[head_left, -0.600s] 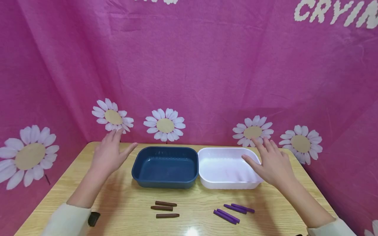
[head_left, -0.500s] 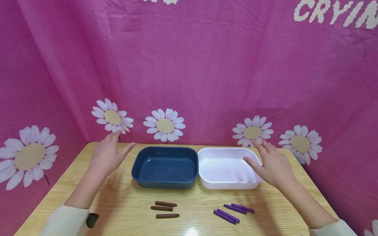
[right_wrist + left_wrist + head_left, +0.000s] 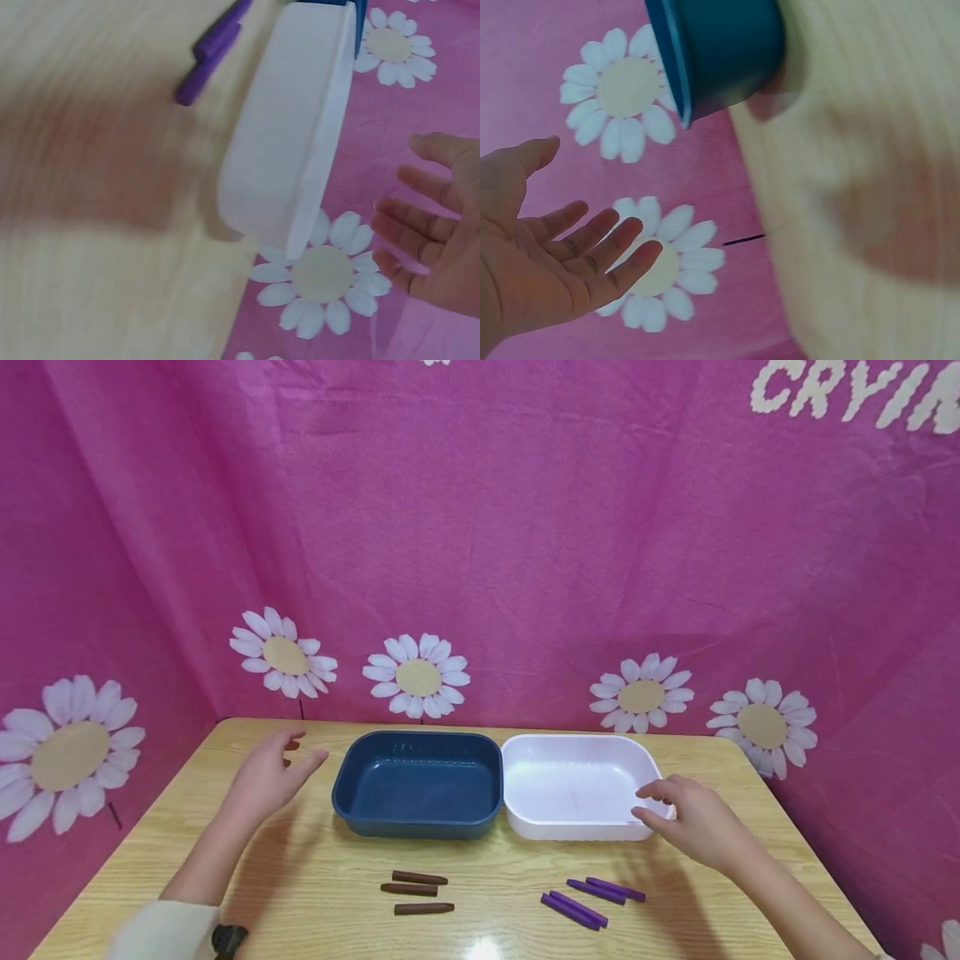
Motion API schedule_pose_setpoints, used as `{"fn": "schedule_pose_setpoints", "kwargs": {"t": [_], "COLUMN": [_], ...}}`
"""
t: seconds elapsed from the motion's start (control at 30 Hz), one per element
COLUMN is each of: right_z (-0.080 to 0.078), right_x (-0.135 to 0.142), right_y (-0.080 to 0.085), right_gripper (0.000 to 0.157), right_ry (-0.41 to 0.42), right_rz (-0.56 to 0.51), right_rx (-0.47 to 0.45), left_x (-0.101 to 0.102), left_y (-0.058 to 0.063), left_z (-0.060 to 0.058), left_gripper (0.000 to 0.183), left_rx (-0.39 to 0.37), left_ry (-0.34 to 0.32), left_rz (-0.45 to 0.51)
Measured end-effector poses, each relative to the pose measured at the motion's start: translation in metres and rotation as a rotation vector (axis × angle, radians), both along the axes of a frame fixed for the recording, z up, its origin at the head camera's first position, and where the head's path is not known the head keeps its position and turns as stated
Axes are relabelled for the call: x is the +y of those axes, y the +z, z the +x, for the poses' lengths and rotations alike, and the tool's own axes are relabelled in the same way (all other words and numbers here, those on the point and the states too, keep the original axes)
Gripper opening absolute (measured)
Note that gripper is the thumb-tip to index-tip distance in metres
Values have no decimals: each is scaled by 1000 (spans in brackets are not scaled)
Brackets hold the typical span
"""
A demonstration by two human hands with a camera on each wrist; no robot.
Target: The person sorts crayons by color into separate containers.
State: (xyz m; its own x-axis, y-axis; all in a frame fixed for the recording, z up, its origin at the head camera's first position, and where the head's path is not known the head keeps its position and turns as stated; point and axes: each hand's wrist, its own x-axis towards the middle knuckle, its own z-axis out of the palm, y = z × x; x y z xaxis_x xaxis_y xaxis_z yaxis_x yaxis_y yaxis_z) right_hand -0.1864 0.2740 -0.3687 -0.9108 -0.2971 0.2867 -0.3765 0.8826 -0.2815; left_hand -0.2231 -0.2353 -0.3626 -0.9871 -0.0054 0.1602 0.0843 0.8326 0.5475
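Observation:
My left hand (image 3: 266, 779) hovers left of a dark blue tray (image 3: 418, 829), fingers loosely bent and holding nothing. In the left wrist view its palm (image 3: 536, 274) shows bare, with the fingers spread. My right hand (image 3: 701, 822) hangs at the right end of a white tray (image 3: 581, 831); thumb and fingers overlap its rim in the head view, with nothing between them. Three brown crayons (image 3: 420, 877) lie in front of the blue tray. Several purple crayons (image 3: 573, 910) lie in front of the white one.
Both trays stand side by side on a light wooden table (image 3: 322, 902). Behind and beside it hangs a pink cloth (image 3: 480, 568) printed with white daisies. A small black object (image 3: 228, 939) sits at my left cuff.
Both hands have come down and nearer to me, the left hand also slightly leftward. Their fingers are more bent than before. Trays and crayons stay in place.

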Motion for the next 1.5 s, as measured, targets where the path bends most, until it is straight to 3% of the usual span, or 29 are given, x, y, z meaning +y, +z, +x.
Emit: {"fn": "schedule_pose_setpoints", "kwargs": {"t": [0.27, 0.5, 0.67, 0.9, 1.13, 1.5], "right_z": [8, 11, 12, 16, 13, 12], "right_x": [4, 7, 8, 10, 11, 11], "right_y": [-20, -35, -54, -74, -82, -92], "right_gripper": [15, 14, 17, 14, 22, 14], "right_ry": [38, 105, 172, 266, 266, 268], "right_rz": [-32, -83, -155, -236, -265, -248], "right_rx": [-202, -289, -376, -403, -492, -478], "left_x": [-4, -4, -2, 3, 8, 12], "left_y": [-24, -44, -55, -66, -70, -79], "left_z": [0, -4, -4, -6, -5, -5], "left_gripper": [67, 63, 57, 58, 54, 46], "left_rx": [-118, -181, -209, -244, -260, -246], "left_ry": [8, 13, 8, 6, 16, 29], "left_rz": [121, 194, 324, 447, 506, 553]}}
